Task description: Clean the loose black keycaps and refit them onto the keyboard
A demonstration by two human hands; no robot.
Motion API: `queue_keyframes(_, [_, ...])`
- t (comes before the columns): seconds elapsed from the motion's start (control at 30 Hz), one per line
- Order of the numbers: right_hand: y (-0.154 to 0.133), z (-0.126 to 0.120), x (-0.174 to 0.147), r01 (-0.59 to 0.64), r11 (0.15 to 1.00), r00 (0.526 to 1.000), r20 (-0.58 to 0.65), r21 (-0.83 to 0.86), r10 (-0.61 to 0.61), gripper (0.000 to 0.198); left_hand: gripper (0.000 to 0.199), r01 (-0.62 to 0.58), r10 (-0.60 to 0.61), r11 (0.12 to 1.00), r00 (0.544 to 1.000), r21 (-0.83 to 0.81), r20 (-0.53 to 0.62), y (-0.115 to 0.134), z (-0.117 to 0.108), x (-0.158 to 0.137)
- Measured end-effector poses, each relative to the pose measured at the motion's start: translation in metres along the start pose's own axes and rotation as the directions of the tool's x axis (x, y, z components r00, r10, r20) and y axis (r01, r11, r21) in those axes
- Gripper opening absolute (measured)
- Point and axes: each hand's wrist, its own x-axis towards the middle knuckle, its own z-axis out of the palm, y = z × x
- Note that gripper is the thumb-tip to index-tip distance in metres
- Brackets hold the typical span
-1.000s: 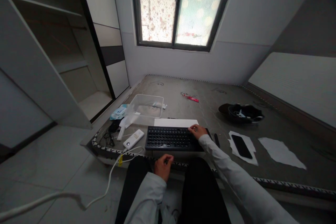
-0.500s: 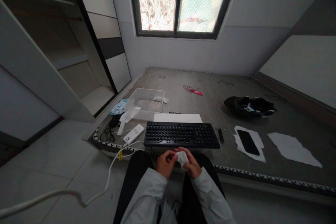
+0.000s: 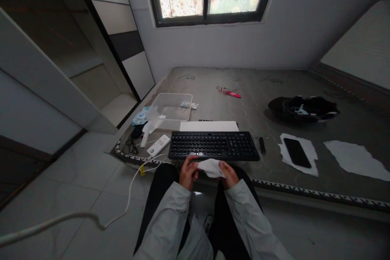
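White tissue [image 3: 211, 167] held out between two hands

The left hand [image 3: 188, 173] has its grip closed on the tissue's left end, thumb and fingertips pinching it. The right hand [image 3: 230, 175] grips the opposite end the same way, so the tissue spans the gap, slightly creased. It is above the person's lap, just on the near side of a black keyboard [image 3: 213, 146]; whether it touches the keyboard I cannot tell.

The keyboard lies along the edge of a grey mattress [image 3: 252, 111]. To its left is a white power bank [image 3: 159, 145] beside a clear plastic bin [image 3: 170, 123]. To its right, a small black stick [image 3: 262, 145] lies near a black phone [image 3: 297, 152], which rests on a torn white sheet [image 3: 310, 152].
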Motion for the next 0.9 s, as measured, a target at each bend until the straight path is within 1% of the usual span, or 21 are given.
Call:
queue_keyframes(0.07, [-0.003,0.001,-0.002,-0.002,1.0,1.0,0.02,-0.01,0.003,0.042,0.033,0.011,-0.011,1.0,1.0,0.001,-0.027,0.0,-0.001,0.001])
queue_keyframes(0.1, [-0.005,0.002,-0.004,-0.001,1.0,0.999,0.034,-0.029,0.002,0.042,0.033,0.019,-0.018,0.999,0.999,0.041,-0.026,0.001,-0.001,0.001])
queue_keyframes(0.13, [-0.007,0.003,-0.006,0.009,0.998,0.999,0.048,-0.056,-0.006,0.043,0.035,0.009,-0.007,0.994,1.0,0.11,-0.019,0.003,-0.001,0.0])
queue_keyframes(0.17, [-0.009,0.003,-0.007,0.027,0.996,0.998,0.066,-0.09,-0.021,0.043,0.037,-0.027,0.03,0.979,1.0,0.201,-0.009,0.004,-0.001,-0.002])
queue_keyframes(0.2, [-0.01,0.004,-0.009,0.051,0.991,0.995,0.088,-0.125,-0.04,0.042,0.039,-0.087,0.088,0.949,0.996,0.304,0.009,0.007,0.0,-0.004])
queue_keyframes(0.27, [-0.013,0.004,-0.012,0.096,0.977,0.988,0.141,-0.191,-0.07,0.043,0.038,-0.237,0.241,0.846,0.969,0.478,0.054,0.011,0.004,-0.01])
queue_keyframes(0.33, [-0.014,0.004,-0.013,0.115,0.965,0.981,0.182,-0.235,-0.073,0.045,0.039,-0.342,0.34,0.756,0.934,0.558,0.113,0.015,0.007,-0.016])
queue_keyframes(0.43, [-0.015,0.004,-0.017,0.096,0.96,0.972,0.232,-0.263,-0.034,0.046,0.048,-0.415,0.36,0.676,0.907,0.608,0.218,0.018,0.012,-0.023])
queue_keyframes(0.47, [-0.016,0.004,-0.019,0.09,0.961,0.967,0.256,-0.262,-0.021,0.047,0.044,-0.422,0.357,0.657,0.904,0.625,0.234,0.018,0.013,-0.024])
queue_keyframes(0.5, [-0.018,0.004,-0.022,0.087,0.962,0.959,0.283,-0.259,-0.01,0.048,0.038,-0.412,0.349,0.647,0.908,0.642,0.231,0.018,0.013,-0.024])
queue_keyframes(0.53, [-0.021,0.004,-0.025,0.086,0.962,0.951,0.31,-0.257,-0.002,0.049,0.031,-0.379,0.328,0.652,0.922,0.657,0.207,0.018,0.014,-0.024])
queue_keyframes(0.57, [-0.025,0.004,-0.028,0.087,0.961,0.941,0.337,-0.261,0.006,0.049,0.028,-0.323,0.287,0.672,0.943,0.666,0.167,0.018,0.013,-0.023])
queue_keyframes(0.63, [-0.034,0.002,-0.035,0.084,0.955,0.924,0.381,-0.284,0.032,0.047,0.032,-0.176,0.173,0.728,0.982,0.662,0.071,0.019,0.012,-0.021])
queue_keyframes(0.7, [-0.044,-0.003,-0.04,0.083,0.941,0.919,0.39,-0.329,0.055,0.044,0.035,-0.079,0.098,0.773,0.995,0.63,0.004,0.021,0.011,-0.019])
queue_keyframes(0.8, [-0.065,-0.022,-0.035,0.138,0.892,0.939,0.342,-0.431,0.02,0.038,0.034,-0.039,0.053,0.858,0.998,0.512,-0.013,0.021,0.008,-0.014])
queue_keyframes(0.83, [-0.073,-0.031,-0.029,0.167,0.873,0.948,0.317,-0.459,-0.015,0.036,0.034,-0.007,0.014,0.891,1.0,0.453,-0.012,0.02,0.008,-0.013])
queue_keyframes(0.9, [-0.094,-0.056,-0.007,0.219,0.852,0.963,0.244,-0.475,-0.111,0.032,0.036,0.093,-0.092,0.94,0.996,0.327,-0.019,0.016,0.006,-0.009])
